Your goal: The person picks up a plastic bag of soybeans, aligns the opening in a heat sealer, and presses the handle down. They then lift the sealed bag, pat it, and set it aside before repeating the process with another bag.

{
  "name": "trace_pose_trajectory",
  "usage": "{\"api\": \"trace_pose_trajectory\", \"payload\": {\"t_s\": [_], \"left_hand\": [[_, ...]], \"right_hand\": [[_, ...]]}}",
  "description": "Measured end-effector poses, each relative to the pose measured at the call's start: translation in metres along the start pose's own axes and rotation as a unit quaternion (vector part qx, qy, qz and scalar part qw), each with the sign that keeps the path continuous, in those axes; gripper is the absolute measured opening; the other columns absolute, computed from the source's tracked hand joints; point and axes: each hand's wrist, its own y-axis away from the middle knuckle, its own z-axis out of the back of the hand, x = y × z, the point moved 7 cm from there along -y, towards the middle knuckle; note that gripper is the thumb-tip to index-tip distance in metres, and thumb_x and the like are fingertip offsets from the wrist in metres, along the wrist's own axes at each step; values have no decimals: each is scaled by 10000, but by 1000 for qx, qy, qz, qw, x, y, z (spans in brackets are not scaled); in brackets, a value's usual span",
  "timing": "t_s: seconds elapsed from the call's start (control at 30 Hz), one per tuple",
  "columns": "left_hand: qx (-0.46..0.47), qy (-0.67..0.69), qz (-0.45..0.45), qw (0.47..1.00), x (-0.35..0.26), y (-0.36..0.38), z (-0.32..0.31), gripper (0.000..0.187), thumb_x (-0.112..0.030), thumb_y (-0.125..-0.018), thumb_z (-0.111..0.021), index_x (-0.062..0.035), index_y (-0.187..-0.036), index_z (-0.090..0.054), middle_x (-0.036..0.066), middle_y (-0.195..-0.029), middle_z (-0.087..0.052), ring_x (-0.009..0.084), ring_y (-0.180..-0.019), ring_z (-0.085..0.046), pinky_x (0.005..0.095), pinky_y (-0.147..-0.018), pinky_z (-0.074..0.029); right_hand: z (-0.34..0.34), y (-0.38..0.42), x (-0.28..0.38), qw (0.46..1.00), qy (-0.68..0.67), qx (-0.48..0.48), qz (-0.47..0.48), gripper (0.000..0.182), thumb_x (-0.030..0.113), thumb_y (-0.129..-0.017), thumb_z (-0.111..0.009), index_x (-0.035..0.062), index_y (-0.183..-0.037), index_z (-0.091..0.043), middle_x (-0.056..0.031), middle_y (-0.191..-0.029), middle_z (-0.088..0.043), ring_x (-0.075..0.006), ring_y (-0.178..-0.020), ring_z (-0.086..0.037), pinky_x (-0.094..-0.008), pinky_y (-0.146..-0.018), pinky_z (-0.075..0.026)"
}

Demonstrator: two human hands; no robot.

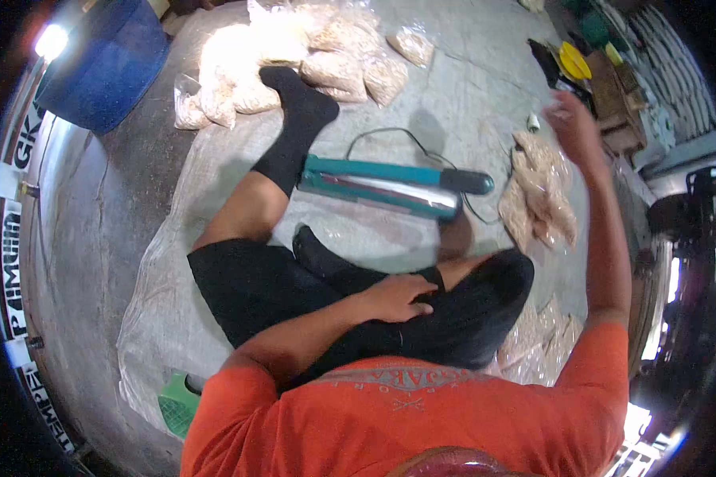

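Note:
My left hand (399, 298) lies on my lap over the black shorts, thumb apart from the fingers, holding nothing. Out to the right, my right hand (571, 126) is raised at arm's length and smeared by motion; a whitish blur shows at its fingertips, and I cannot tell whether it holds anything. Below it on the sheet lie clear bags of pale, flaky bits (539, 191). In front of my crossed leg rests a teal, long-armed bag sealer (382, 187) with a black handle end, its cord looping behind it.
More filled clear bags (338, 71) are heaped beyond my outstretched foot. A blue tub (107, 67) stands at the far left. Near my left elbow is a green object (180, 404). A yellow item (574, 61) lies among clutter at the right, and further bags (537, 346) sit beside my right knee.

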Motion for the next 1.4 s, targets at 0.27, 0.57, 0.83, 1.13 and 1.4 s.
{"api": "trace_pose_trajectory", "payload": {"t_s": [0.27, 0.57, 0.83, 1.13, 1.4], "left_hand": [[116, 309, 47, 943, 68, -29, -10, 663, -352, -997, -632, 3, -1512, -412, 146, -1196, -633, 295, -1077, -647, 414, -953, -519], [70, 284, 4, 956, 65, -17, 6, 737, -396, -988, -642, 17, -1531, -366, 194, -1278, -582, 315, -1123, -622, 411, -971, -517], [59, 283, 89, 953, 30, -16, 32, 613, -427, -979, -664, -23, -1423, -540, 135, -1197, -694, 232, -1089, -659, 364, -953, -517], [-414, 126, -189, 881, -63, 15, 131, 512, -408, -1073, -507, 16, -1353, -570, 181, -1369, -583, 295, -1297, -550, 405, -1088, -414], [-472, 48, 123, 872, 56, 60, 82, 249, -253, -1046, -609, -4, -1043, -621, 104, -1015, -704, 201, -938, -681, 332, -880, -545]], "right_hand": [[-260, -279, 164, 993, -19, 81, 82, 668, 585, -880, -712, -63, -1046, -699, -270, -1083, -705, -378, -1020, -690, -466, -870, -539], [-233, -298, 203, 982, -65, -127, 121, 309, 345, -973, -618, 71, -1035, -748, -203, -992, -725, -410, -899, -688, -468, -842, -532], [43, 0, 220, 850, 119, -348, 378, 259, -18, -916, -598, 71, -1140, -692, -140, -1020, -671, -315, -892, -696, -378, -772, -548], [-22, 214, 135, 931, -326, -153, 59, 200, -23, -985, -592, 30, -1150, -690, -53, -968, -681, -100, -818, -645, -264, -702, -539], [-228, 226, 43, 832, -551, 3, -73, 235, 137, -1048, -565, 29, -1252, -611, -26, -911, -641, -124, -876, -616, -276, -827, -510]]}}
